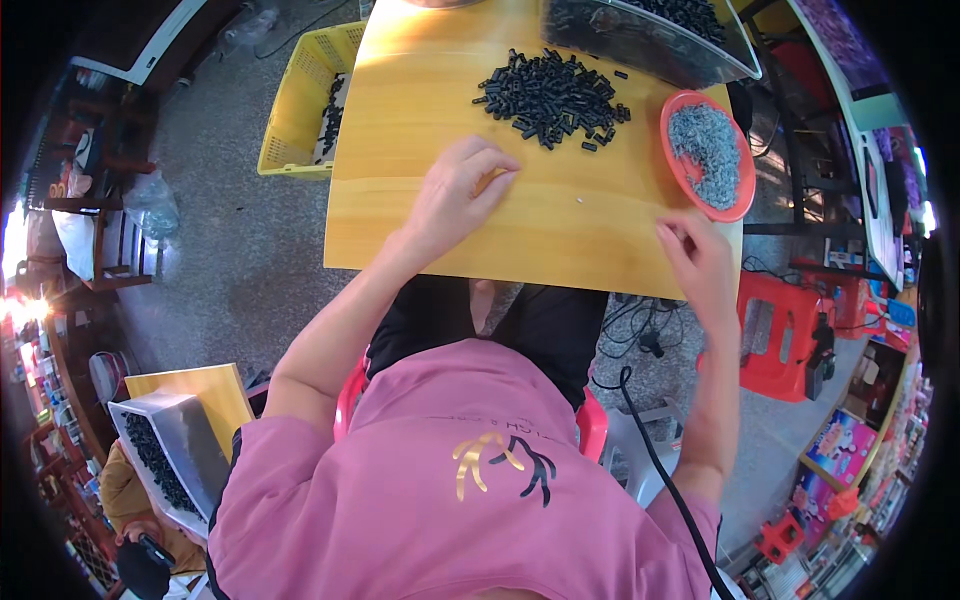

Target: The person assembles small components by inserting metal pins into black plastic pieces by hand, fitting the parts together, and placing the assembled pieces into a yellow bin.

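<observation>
Wood: we see a pale yellow wooden table (420,215) under both hands, its near edge running just above the person's lap.
Left hand: we note the left hand (462,190) resting palm down on the tabletop, fingers together and curled a little at the tips, thumb tucked beneath. Whether anything sits under those fingertips we cannot tell.
Right hand: we find the right hand (697,262) at the table's near right corner, fingers bent inward and bunched close. It may pinch something small, but we cannot make it out.
Black parts: we log a loose heap of small black plastic pieces (552,98) mid-table, beyond the left hand and apart from it, with a few strays at its right fringe.
Orange dish: we record a shallow orange dish (672,150) on the right side, just beyond the right hand, filled with small grey metal bits (708,150).
Tray: we see a clear bin (640,45) at the far right corner holding more black pieces.
Speck: we spot one tiny pale speck (580,201) on bare wood between the hands.
Floor: we note a yellow crate (295,110) left of the table and a red plastic stool (785,335) at right.
Clothing: we record a pink shirt (400,500) on the person.
</observation>
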`<state>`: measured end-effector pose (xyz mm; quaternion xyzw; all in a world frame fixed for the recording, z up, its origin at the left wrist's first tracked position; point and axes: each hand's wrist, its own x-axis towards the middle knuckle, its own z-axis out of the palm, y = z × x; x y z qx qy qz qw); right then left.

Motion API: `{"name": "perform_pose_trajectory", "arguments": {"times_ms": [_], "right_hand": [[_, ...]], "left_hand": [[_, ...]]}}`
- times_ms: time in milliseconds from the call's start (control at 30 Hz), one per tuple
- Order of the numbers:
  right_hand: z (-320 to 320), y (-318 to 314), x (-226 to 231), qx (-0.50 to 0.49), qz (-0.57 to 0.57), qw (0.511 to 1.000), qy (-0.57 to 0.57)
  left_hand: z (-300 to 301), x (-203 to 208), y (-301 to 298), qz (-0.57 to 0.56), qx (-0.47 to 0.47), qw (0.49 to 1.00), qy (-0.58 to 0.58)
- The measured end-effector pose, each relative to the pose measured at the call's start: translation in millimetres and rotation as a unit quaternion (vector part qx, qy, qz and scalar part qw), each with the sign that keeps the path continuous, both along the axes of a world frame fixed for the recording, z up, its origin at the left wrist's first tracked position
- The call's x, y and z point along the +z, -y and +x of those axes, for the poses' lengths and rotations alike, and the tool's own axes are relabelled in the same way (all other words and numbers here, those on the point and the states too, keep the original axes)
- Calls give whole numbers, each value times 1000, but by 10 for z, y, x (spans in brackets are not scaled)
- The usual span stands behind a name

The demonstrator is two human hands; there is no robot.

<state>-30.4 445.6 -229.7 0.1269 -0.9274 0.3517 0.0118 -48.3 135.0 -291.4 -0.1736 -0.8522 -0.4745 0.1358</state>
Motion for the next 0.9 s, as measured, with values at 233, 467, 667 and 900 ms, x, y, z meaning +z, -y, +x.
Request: {"name": "perform_pose_trajectory", "arguments": {"times_ms": [233,467,667,900], "right_hand": [[-759,559,-314,59,80,982,-158],[-837,639,-401,64,96,981,-157],[-788,696,-454,64,114,978,-161],[-456,864,-163,-39,-370,910,180]], "left_hand": [[2,19,12,2,-8,999,40],[-29,14,0,5,-5,999,32],[-32,-4,-84,19,4,999,-26],[26,195,-322,253,-30,943,215]]}}
